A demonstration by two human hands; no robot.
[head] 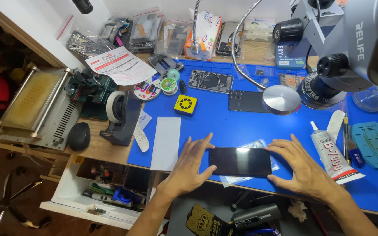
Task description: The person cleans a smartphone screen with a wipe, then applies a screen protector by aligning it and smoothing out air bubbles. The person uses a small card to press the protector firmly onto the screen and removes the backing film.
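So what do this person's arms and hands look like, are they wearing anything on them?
Both the left hand and the right hand are bare: no gloves, rings or watch show. The forearms are bare too, with no sleeves in view.

We see a dark, unlit rectangular phone screen (240, 161) at six o'clock on the blue mat. A white glue tube with a red label (334, 154) lies at four o'clock. At twelve o'clock stands an orange-and-white patterned tissue box (205, 29); at eleven o'clock lie a white-and-red printed leaflet (120, 65) and clear plastic parts bags (143, 27).
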